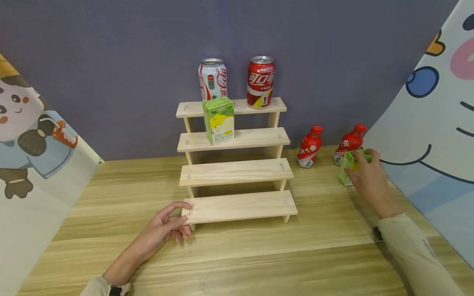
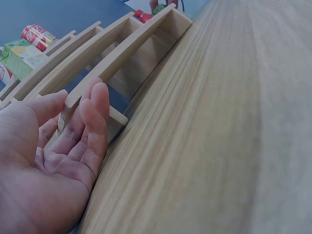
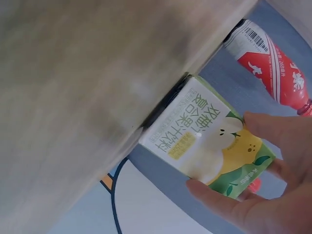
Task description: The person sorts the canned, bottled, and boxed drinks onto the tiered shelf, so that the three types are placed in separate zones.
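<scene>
At the right of the head view, my right hand [image 1: 373, 187] grips a green and white juice box [image 3: 200, 141] by its upper part, fingers and thumb on opposite sides. The box stands upright on the table, in front of a red bottle [image 1: 348, 144]. My left hand [image 1: 161, 226] pinches the left end of the lowest board of a four-tier wooden display rack [image 1: 240, 207]. In the left wrist view, the thumb and fingers lie on either side of that board's end. A second juice box [image 1: 219, 123] stands on the second tier from the top.
On the top tier stand a white cola can [image 1: 212, 80], partly behind the juice box, and a red cola can [image 1: 261, 82]. Another red bottle [image 1: 309, 147] is right of the rack. A grey wall [image 1: 148, 82] and printed side panels [image 1: 426, 135] bound the wooden table [image 1: 259, 259].
</scene>
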{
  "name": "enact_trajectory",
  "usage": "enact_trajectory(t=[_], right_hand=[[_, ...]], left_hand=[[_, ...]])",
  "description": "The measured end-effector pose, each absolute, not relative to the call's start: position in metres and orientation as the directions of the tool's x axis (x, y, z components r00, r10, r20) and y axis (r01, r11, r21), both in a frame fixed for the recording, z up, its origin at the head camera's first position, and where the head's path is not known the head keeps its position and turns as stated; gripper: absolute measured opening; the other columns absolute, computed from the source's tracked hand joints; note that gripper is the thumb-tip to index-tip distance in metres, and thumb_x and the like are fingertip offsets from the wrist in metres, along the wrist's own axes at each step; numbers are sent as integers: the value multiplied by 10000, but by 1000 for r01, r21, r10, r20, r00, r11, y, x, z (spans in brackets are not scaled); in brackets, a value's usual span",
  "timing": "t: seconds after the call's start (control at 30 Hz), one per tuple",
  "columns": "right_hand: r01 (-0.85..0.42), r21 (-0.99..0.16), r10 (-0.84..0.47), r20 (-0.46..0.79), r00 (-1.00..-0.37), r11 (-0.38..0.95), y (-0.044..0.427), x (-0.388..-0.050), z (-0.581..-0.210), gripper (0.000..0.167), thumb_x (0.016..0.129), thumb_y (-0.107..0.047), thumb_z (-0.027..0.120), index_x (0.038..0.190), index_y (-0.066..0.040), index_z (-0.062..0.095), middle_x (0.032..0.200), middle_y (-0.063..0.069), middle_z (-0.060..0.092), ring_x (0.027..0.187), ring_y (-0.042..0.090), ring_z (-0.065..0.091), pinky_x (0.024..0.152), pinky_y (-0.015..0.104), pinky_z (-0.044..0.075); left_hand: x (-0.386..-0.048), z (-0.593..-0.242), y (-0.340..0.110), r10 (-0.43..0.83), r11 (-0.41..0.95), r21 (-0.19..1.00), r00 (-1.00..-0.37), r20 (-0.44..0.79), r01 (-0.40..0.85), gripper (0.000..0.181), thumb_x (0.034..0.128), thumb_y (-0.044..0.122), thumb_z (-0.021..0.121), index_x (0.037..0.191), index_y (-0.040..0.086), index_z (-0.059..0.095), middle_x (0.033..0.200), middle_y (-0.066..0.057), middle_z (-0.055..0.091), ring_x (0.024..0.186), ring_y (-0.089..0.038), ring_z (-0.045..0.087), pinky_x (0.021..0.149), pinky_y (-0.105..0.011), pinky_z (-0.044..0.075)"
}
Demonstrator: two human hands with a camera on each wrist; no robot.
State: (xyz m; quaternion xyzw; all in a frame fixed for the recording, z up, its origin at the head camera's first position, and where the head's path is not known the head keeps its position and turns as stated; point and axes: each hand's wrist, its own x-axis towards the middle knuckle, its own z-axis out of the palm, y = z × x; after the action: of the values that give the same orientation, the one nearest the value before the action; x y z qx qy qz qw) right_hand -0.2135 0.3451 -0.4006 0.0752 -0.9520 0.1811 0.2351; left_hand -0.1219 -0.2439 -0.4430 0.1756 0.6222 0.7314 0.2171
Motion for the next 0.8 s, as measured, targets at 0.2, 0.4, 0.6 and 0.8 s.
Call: enact_trajectory(t=[0.2, 0.4, 0.6, 0.8], right_hand=[[-234, -317, -48, 498, -866, 919, 343, -215, -401, 568, 889, -12, 721, 1387, 71, 460, 1374, 431, 314, 991, 626, 444, 707, 700, 434], [-225, -366, 6, 533, -846, 903, 342, -211, -401, 546, 858, -2, 742, 1353, 62, 520, 1362, 403, 347, 982, 569, 460, 706, 656, 435], [-250, -356, 15, 599, -800, 900, 343, -211, -404, 508, 811, 20, 774, 1281, 80, 592, 1303, 388, 418, 846, 516, 510, 583, 565, 440], [-300, -352, 10, 663, -748, 887, 340, -213, -403, 504, 771, 60, 793, 1245, 93, 625, 1284, 403, 458, 996, 580, 499, 629, 645, 424]], left_hand=[[-121, -443, -245, 538, -139, 985, -843, -14, -105, 365, 1062, 76, 452, 1424, 44, 407, 883, -88, 747, 797, -203, 702, 627, -240, 533], [-121, -442, -245, 538, -138, 986, -843, -8, -98, 370, 1062, 71, 449, 1428, 38, 401, 883, -91, 745, 794, -201, 699, 625, -237, 531], [-121, -442, -245, 554, -155, 984, -833, 13, -87, 369, 1063, 47, 431, 1430, 30, 397, 894, -90, 749, 802, -204, 701, 633, -240, 536], [-122, -443, -246, 548, -138, 986, -837, 1, -89, 368, 1067, 69, 434, 1431, 39, 396, 888, -78, 749, 797, -199, 701, 630, -245, 538]])
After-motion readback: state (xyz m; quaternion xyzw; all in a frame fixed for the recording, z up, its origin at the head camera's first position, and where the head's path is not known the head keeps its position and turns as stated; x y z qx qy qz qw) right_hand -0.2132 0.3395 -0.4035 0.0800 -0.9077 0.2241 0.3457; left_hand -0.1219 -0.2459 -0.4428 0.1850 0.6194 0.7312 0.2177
